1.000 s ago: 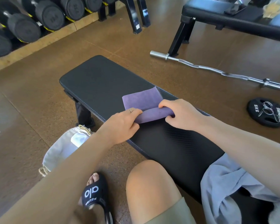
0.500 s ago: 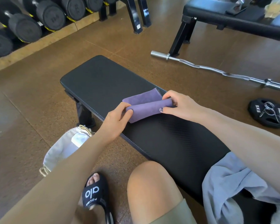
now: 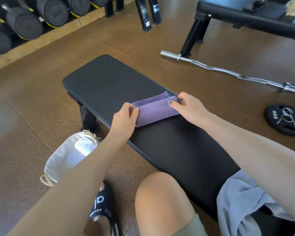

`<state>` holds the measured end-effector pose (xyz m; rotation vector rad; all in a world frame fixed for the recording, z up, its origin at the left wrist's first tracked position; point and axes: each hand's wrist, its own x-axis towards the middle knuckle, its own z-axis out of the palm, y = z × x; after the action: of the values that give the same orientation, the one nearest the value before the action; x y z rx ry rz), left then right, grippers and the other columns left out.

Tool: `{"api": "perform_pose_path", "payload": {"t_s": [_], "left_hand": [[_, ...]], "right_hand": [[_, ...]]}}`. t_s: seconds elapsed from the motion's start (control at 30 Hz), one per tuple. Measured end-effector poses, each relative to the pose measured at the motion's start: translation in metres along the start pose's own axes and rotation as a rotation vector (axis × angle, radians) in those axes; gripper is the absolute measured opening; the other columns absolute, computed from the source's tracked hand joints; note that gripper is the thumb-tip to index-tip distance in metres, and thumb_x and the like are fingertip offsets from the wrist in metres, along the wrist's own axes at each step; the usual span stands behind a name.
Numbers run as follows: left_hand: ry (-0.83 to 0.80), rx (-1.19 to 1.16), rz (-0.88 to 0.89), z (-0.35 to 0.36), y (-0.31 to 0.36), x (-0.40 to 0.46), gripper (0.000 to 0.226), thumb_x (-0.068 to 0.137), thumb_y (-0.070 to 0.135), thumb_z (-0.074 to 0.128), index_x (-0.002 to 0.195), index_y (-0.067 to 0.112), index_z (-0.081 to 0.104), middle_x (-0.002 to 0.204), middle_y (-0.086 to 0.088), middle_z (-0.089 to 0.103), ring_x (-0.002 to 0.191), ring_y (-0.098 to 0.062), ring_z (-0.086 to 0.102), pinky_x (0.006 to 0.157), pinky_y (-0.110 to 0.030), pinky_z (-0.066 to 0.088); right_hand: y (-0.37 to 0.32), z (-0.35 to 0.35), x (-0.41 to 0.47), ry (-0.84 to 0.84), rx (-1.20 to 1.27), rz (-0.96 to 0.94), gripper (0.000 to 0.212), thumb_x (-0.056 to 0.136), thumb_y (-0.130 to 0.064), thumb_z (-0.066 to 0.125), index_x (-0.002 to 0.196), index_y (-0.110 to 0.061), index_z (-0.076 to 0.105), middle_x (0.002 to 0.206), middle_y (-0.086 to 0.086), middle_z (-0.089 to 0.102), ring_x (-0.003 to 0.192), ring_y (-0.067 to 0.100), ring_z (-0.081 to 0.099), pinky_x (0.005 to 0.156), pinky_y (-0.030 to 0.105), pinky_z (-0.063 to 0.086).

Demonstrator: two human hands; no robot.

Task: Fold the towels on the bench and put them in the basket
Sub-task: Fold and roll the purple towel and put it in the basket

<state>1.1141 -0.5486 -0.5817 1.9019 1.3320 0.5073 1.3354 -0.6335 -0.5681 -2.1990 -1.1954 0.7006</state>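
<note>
A purple towel (image 3: pixel 154 110) lies across the middle of the black bench (image 3: pixel 109 79), its near part turned over into a thick fold. My left hand (image 3: pixel 123 119) pinches the fold's left end between thumb and fingers. My right hand (image 3: pixel 188 106) pinches its right end, thumb on top. A crumpled grey-blue towel (image 3: pixel 242 200) sits on the bench's near right end, under my right forearm. A soft white basket (image 3: pixel 65 159) with rope handles stands on the floor left of the bench, with something white inside.
A curl bar (image 3: pixel 228 72) lies on the brown floor to the right, beside a 5 kg plate (image 3: pixel 286 119) with a spring clip. Dumbbells (image 3: pixel 24 23) line the rack at the far left. Another bench (image 3: pixel 245 16) stands at the back right. My knee and sandal are below.
Both hands have carried the towel's near fold further away from me over the flat part, so less of the flat purple layer shows beyond it.
</note>
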Motion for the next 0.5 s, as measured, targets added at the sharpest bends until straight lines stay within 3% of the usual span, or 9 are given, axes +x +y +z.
{"api": "perform_pose_path", "payload": {"t_s": [0.1, 0.27, 0.4, 0.5], "left_hand": [[0.015, 0.064, 0.006, 0.003, 0.004, 0.002, 0.022, 0.107, 0.034, 0.041, 0.119, 0.018, 0.05, 0.107, -0.006, 0.063, 0.09, -0.021, 0.062, 0.065, -0.023, 0.043], [0.047, 0.142, 0.044, 0.005, 0.007, 0.005, 0.014, 0.107, 0.03, 0.041, 0.113, 0.018, 0.046, 0.095, -0.008, 0.062, 0.075, -0.016, 0.06, 0.058, -0.024, 0.046], [0.071, 0.323, 0.14, 0.006, 0.005, 0.006, 0.017, 0.106, 0.029, 0.039, 0.11, 0.013, 0.043, 0.089, -0.014, 0.064, 0.079, -0.033, 0.063, 0.07, -0.045, 0.055], [0.062, 0.421, 0.171, 0.006, 0.005, 0.007, 0.015, 0.107, 0.027, 0.038, 0.11, 0.012, 0.041, 0.091, -0.013, 0.062, 0.079, -0.032, 0.061, 0.065, -0.04, 0.049]], "right_hand": [[-0.005, 0.005, 0.0, 0.052, -0.014, 0.027, 0.031, 0.099, -0.047, 0.053, 0.108, -0.017, 0.056, 0.096, -0.002, 0.064, 0.088, 0.017, 0.06, 0.066, 0.027, 0.041], [-0.007, 0.017, -0.002, 0.162, 0.009, -0.02, 0.018, 0.098, -0.039, 0.055, 0.105, -0.023, 0.049, 0.09, 0.0, 0.065, 0.089, 0.024, 0.063, 0.091, 0.046, 0.051], [-0.002, 0.021, 0.0, 0.206, -0.035, -0.064, 0.022, 0.097, -0.04, 0.056, 0.111, -0.026, 0.046, 0.09, 0.001, 0.06, 0.087, 0.025, 0.061, 0.083, 0.042, 0.05], [0.002, 0.019, 0.004, 0.223, -0.081, -0.08, 0.03, 0.097, -0.042, 0.058, 0.119, -0.027, 0.047, 0.106, 0.006, 0.05, 0.088, 0.024, 0.056, 0.076, 0.034, 0.044]]}}
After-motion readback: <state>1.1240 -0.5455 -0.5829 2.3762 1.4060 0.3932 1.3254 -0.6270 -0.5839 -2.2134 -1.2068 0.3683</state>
